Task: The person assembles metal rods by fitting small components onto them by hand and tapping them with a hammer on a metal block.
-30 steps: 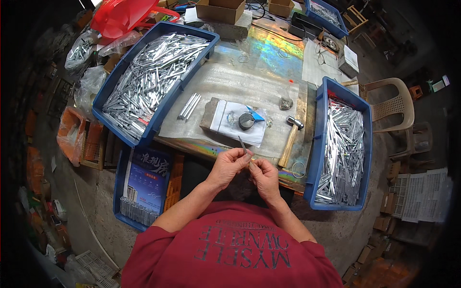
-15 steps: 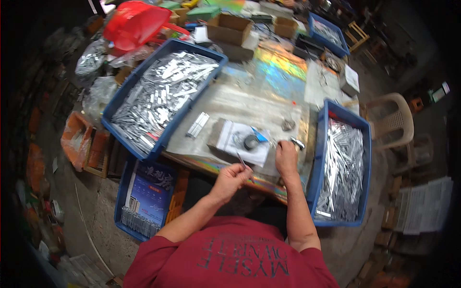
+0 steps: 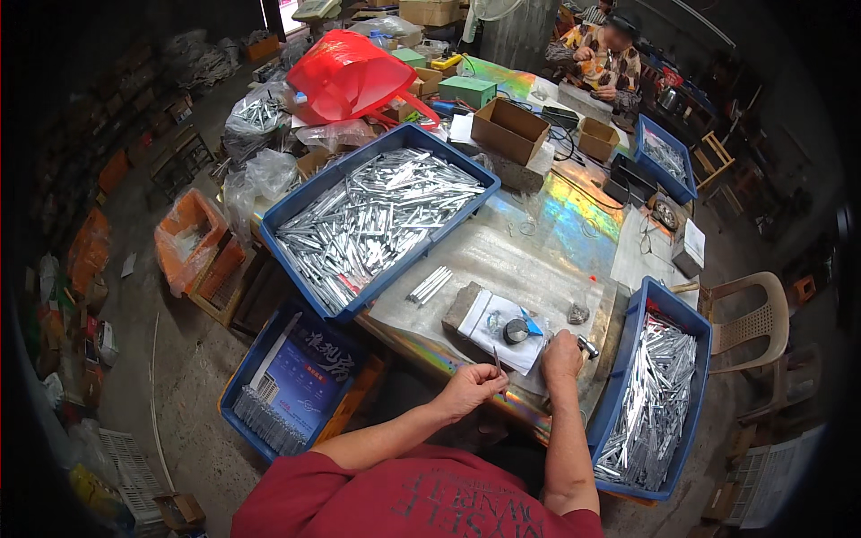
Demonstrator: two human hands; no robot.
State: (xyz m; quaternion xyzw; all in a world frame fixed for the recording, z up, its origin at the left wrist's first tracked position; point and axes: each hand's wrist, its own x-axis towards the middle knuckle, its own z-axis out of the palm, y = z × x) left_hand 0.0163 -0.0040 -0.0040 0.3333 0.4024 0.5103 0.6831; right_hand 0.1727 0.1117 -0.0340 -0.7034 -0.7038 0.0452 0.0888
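Near the table's front edge, my left hand [image 3: 475,389] pinches a thin, narrow strip [image 3: 498,358] that points up and away from me. Its fingers are closed around the strip's middle. To the right, my right hand [image 3: 561,360] rests closed at the table; what it grips, if anything, is hidden. Just right of its fingers is a small hammer-like metal head [image 3: 587,347]. Between and beyond my hands stands a block [image 3: 462,306] with white paper [image 3: 484,318] on it. A round dark cup-like piece [image 3: 515,331] and a blue scrap [image 3: 533,325] lie on the paper.
A blue bin [image 3: 489,184] heaped with silver strips sits left, another blue bin [image 3: 705,359] right. Several strips [image 3: 430,285] lie on the table. Beyond are a red bag [image 3: 345,76], a cardboard box [image 3: 511,125] and a seated person [image 3: 601,58]. A plastic chair [image 3: 753,314] stands right.
The view has tilted up, bringing the far end of the table and another person into sight. My left hand still pinches the strip; my right hand stays beside the metal head.
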